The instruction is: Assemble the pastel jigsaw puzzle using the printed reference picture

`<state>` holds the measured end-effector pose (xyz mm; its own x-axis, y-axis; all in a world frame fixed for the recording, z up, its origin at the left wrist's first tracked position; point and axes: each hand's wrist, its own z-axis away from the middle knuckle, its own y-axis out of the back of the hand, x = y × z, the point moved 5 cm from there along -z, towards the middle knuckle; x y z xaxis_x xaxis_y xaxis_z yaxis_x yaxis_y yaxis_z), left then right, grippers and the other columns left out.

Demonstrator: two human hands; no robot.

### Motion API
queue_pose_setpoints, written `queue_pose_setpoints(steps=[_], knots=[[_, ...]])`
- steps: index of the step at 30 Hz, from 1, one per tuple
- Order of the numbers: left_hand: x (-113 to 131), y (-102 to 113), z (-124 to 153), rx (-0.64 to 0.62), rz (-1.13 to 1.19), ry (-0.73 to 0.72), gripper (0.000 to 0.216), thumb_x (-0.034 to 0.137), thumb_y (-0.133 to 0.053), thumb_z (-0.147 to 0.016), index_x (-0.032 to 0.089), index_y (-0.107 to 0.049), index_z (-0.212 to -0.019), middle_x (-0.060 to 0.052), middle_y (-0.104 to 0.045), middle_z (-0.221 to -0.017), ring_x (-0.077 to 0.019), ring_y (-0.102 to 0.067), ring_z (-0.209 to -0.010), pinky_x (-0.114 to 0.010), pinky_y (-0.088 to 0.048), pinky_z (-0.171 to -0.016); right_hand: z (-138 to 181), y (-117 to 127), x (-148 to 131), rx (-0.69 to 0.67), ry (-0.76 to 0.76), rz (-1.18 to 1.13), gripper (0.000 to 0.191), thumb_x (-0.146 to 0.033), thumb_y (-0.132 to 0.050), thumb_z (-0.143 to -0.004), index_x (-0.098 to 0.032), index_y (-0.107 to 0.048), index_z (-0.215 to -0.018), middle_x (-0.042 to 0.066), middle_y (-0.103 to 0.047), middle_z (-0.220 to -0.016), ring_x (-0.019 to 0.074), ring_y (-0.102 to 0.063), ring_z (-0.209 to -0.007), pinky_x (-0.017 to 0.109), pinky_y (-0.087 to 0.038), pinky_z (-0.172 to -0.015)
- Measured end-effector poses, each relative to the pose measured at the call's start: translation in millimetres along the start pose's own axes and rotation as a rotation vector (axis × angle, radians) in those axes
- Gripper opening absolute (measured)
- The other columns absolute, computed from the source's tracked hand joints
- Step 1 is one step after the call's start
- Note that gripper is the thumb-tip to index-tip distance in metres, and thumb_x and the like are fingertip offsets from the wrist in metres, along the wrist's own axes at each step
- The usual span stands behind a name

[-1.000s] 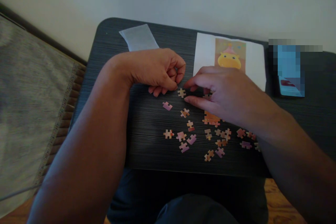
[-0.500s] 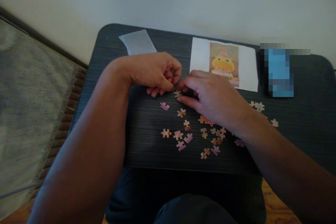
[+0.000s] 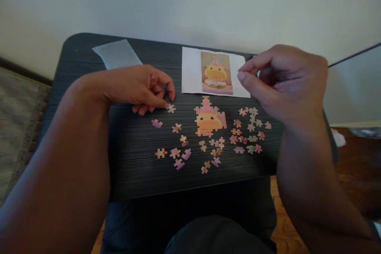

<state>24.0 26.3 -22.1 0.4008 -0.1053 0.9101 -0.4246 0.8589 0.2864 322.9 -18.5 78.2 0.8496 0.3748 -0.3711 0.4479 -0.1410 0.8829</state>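
My left hand (image 3: 143, 87) rests on the dark table (image 3: 133, 166), fingers curled, thumb and forefinger tips on a small tan puzzle piece (image 3: 170, 108). My right hand (image 3: 282, 79) hovers above the table's right side, fingers loosely curled, with nothing visible in them. Between the hands lies a partly joined puzzle (image 3: 208, 121) showing a yellow figure with a pink hat. Just behind it lies a printed reference picture (image 3: 216, 72) of the same figure. Loose pieces are scattered in front of the puzzle (image 3: 178, 152) and to its right (image 3: 251, 127).
A clear plastic bag (image 3: 117, 53) lies at the table's back left. A pale wall stands right behind the table. A thin dark cable (image 3: 354, 53) runs off at the right. A rug (image 3: 18, 127) covers the floor at left, and my lap sits under the near edge.
My right hand has lifted off the tan piece and swung up to the right, uncovering the joined puzzle. The left hand stayed by the piece. The view has shifted right.
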Motion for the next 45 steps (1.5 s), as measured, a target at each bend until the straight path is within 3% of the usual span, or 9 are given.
queue_pose_setpoints(steps=[4,5,8,13,26,32,45], knots=[[-3.6,1.4,0.3,-0.012,-0.040,-0.032,0.024,0.040,-0.082,-0.106,0.020,-0.073,-0.117,0.003,-0.069,-0.061,-0.0096,-0.053,-0.050,-0.023,-0.038,-0.053,26.5,-7.1,34.6,0.066,0.009,0.011,0.015,-0.038,-0.071,-0.105,-0.031,-0.084,-0.106,0.008,-0.079,-0.093,0.0266,-0.065,-0.078,0.046,-0.053,-0.076],[-5.4,1.8,0.2,-0.008,-0.055,-0.004,0.025,0.040,-0.081,-0.107,0.020,-0.073,-0.118,0.003,-0.069,-0.061,-0.0096,-0.053,-0.050,-0.022,-0.039,-0.054,33.1,-8.9,43.5,0.134,0.031,-0.038,0.012,-0.037,-0.073,-0.104,-0.031,-0.083,-0.101,0.006,-0.077,-0.088,0.0245,-0.063,-0.074,0.045,-0.051,-0.073],[-11.6,2.7,0.6,0.014,-0.103,0.180,0.032,0.044,-0.080,-0.105,0.017,-0.074,-0.122,0.002,-0.069,-0.064,-0.0110,-0.057,-0.054,-0.021,-0.042,-0.058,50.6,-14.8,70.1,0.359,0.102,-0.163,0.011,-0.036,-0.081,-0.098,-0.029,-0.080,-0.089,0.000,-0.072,-0.076,0.0183,-0.056,-0.060,0.038,-0.041,-0.059],[-11.0,1.8,3.3,0.041,-0.110,0.408,0.045,0.047,-0.080,-0.100,0.015,-0.075,-0.132,-0.001,-0.070,-0.072,-0.0146,-0.063,-0.060,-0.024,-0.048,-0.063,61.3,-23.1,96.0,0.517,0.105,-0.224,0.010,-0.036,-0.086,-0.095,-0.029,-0.081,-0.089,-0.001,-0.076,-0.076,0.0176,-0.059,-0.059,0.037,-0.042,-0.058],[-8.2,0.6,1.9,0.070,-0.069,0.412,0.039,0.043,-0.083,-0.096,0.014,-0.075,-0.121,0.001,-0.070,-0.066,-0.0122,-0.061,-0.053,-0.021,-0.043,-0.056,66.8,-35.1,115.8,0.579,0.000,-0.256,0.010,-0.038,-0.083,-0.100,-0.029,-0.082,-0.096,-0.001,-0.074,-0.078,0.0192,-0.066,-0.065,0.038,-0.051,-0.064],[-9.8,1.6,2.1,0.068,-0.071,0.413,0.037,0.045,-0.083,-0.096,0.014,-0.074,-0.115,0.000,-0.072,-0.068,-0.0129,-0.061,-0.053,-0.022,-0.044,-0.054,66.1,-33.2,109.6,0.566,-0.013,-0.261,0.010,-0.035,-0.082,-0.100,-0.029,-0.082,-0.091,-0.001,-0.074,-0.075,0.0181,-0.064,-0.064,0.037,-0.050,-0.064],[-9.3,0.4,3.6,0.047,-0.071,0.383,0.045,0.042,-0.082,-0.097,0.018,-0.070,-0.133,0.003,-0.068,-0.066,-0.0132,-0.060,-0.053,-0.022,-0.046,-0.055,64.3,-34.8,107.8,0.571,-0.021,-0.285,0.012,-0.038,-0.084,-0.097,-0.028,-0.083,-0.090,-0.003,-0.071,-0.070,0.0171,-0.060,-0.060,0.038,-0.050,-0.064]])
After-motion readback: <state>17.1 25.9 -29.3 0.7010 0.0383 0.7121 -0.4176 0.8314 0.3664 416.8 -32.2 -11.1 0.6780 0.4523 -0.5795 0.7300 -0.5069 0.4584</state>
